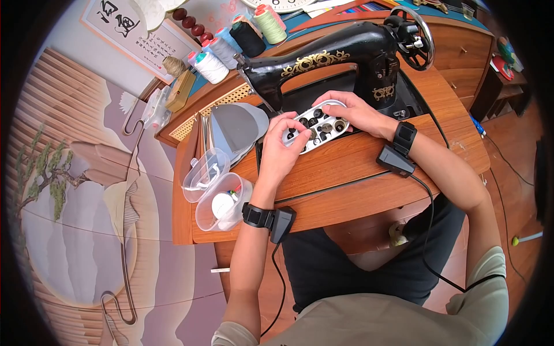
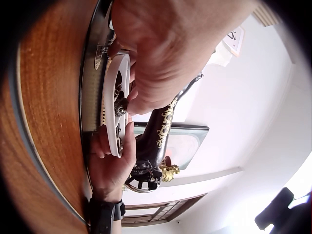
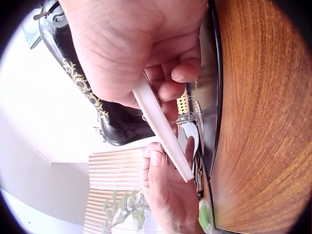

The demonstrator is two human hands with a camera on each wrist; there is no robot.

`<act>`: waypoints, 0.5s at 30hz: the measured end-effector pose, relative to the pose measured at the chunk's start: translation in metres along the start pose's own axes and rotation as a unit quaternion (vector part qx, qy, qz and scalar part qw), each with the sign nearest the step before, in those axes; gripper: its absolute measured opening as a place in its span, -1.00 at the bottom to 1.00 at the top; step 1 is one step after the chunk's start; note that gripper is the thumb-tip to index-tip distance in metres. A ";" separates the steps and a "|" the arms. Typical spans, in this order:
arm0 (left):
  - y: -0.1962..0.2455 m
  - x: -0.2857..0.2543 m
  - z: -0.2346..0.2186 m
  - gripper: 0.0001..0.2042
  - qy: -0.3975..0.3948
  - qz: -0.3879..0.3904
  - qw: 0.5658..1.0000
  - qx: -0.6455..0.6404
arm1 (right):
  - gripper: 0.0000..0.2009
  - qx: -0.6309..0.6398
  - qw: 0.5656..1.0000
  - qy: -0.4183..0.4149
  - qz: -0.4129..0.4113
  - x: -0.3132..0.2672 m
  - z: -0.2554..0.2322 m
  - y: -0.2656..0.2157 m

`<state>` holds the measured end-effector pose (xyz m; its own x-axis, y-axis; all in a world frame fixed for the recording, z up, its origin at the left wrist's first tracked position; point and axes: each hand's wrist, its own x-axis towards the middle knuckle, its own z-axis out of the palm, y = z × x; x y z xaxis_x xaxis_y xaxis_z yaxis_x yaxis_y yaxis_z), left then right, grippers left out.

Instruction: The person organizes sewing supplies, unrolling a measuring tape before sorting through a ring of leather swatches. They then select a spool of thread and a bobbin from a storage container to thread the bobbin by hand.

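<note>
A white oblong tray (image 1: 301, 151) with rounded ends holds several dark round buttons (image 1: 326, 128) of different sizes. My right hand (image 1: 362, 115) grips its right end, thumb on the near top edge and fingers curled beneath. From the right wrist, the tray (image 3: 163, 129) is seen edge-on and tilted. My left hand (image 1: 281, 147) is over the tray's left end, thumb and fingers bent inward. In the left wrist view, its fingertips pinch a dark, patterned round button (image 2: 121, 107) at the tray's rim. The left hand partly hides the tray's contents.
A black sewing machine (image 1: 323, 60) with gold decoration stands just behind the tray. Left on the wooden table (image 1: 346, 179) are a grey cap-like piece (image 1: 239, 124) and an open clear plastic tub (image 1: 242, 196). Thread spools (image 1: 248, 37) line the back. Cables run from both wrists.
</note>
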<state>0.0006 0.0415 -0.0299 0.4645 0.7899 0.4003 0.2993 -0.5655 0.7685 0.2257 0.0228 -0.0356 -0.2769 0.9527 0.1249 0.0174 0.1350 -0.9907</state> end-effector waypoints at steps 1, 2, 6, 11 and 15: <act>0.002 -0.001 0.000 -0.89 0.000 0.000 1.000 0.007 | -0.75 0.000 1.000 0.000 0.000 0.000 0.000 0.000; 0.002 -0.001 0.001 -0.89 -0.001 0.001 1.000 0.015 | -0.75 -0.003 1.000 0.001 -0.002 0.000 0.000 0.000; -0.003 0.000 0.000 -0.89 -0.010 0.016 1.000 0.015 | -0.76 -0.008 1.000 0.003 -0.005 0.001 0.000 0.002; -0.004 0.000 0.000 -0.88 -0.008 0.014 1.000 0.010 | -0.76 -0.004 1.000 0.012 0.004 -0.001 0.001 -0.003; 0.005 -0.001 0.000 -0.83 -0.018 0.023 0.999 0.027 | -0.76 -0.002 1.000 0.014 -0.004 0.000 0.001 -0.001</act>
<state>0.0014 0.0382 -0.0265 0.5083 0.7540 0.4162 0.3204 -0.6141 0.7212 0.2251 0.0222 -0.0343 -0.2497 0.9590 0.1339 0.0194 0.1432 -0.9895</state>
